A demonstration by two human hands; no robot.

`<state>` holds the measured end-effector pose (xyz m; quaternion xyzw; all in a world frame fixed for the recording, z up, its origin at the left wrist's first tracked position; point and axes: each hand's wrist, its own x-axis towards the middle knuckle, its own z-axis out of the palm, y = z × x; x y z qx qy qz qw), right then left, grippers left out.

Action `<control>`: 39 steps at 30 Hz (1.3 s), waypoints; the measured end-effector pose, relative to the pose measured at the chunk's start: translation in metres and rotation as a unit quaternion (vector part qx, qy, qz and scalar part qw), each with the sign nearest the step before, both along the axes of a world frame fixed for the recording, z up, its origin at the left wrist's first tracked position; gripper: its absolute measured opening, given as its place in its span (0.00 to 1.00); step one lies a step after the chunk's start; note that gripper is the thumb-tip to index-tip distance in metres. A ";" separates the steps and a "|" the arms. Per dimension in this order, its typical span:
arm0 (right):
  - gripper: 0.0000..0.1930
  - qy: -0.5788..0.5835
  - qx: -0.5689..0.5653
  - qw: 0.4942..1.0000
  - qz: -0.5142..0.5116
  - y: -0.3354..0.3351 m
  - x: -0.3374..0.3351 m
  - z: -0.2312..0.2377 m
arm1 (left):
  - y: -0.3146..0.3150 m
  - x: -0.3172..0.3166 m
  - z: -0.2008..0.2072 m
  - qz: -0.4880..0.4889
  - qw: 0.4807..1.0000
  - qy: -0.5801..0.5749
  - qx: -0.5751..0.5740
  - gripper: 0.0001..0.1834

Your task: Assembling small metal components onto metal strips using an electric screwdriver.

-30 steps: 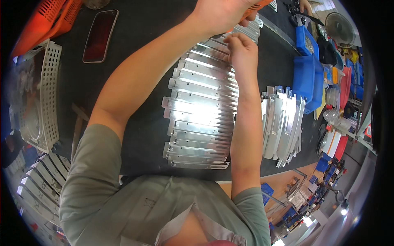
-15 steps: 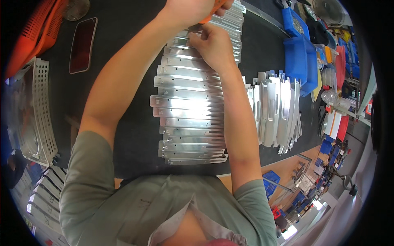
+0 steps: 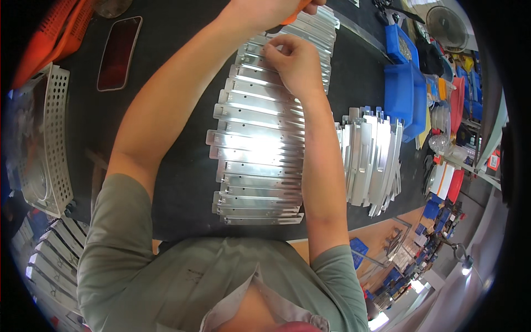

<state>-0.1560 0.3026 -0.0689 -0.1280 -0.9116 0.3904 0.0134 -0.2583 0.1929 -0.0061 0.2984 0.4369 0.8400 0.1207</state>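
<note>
A long row of silver metal strips (image 3: 255, 115), overlapping side by side, runs up the middle of the black tabletop. My left hand (image 3: 263, 11) is at the upper edge of the picture, closed around an orange tool (image 3: 296, 12) with a dark end; most of the tool is out of the picture. Just below it, my right hand (image 3: 300, 65) bends over the far part of the row, thumb and forefinger close together near a strip's surface. Whatever those fingertips pinch is too small or hidden to tell.
To the right lies a stack of metal strips (image 3: 365, 157). Beyond it stand blue bins (image 3: 399, 91), one with small parts. A phone (image 3: 119, 53) lies at the left, near orange baskets (image 3: 66, 36) and a white perforated basket (image 3: 54, 138).
The whole scene sits slightly lower and further right in the middle, as the view has shifted. Both hands keep nearly the same place over the strips, the orange tool still held.
</note>
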 end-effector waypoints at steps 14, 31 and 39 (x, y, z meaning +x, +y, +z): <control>0.07 0.051 -0.415 0.891 -0.179 0.019 -0.002 -0.010 | 0.018 -0.003 -0.025 -0.018 0.999 -0.010 0.041 0.31; 0.08 0.062 -0.564 0.815 -0.117 0.051 -0.008 -0.009 | 0.024 -0.011 -0.023 -0.052 0.997 -0.027 0.058 0.28; 0.14 0.031 -0.011 0.999 -0.011 0.010 -0.011 0.001 | 0.019 -0.003 -0.007 -0.081 0.991 -0.017 0.108 0.27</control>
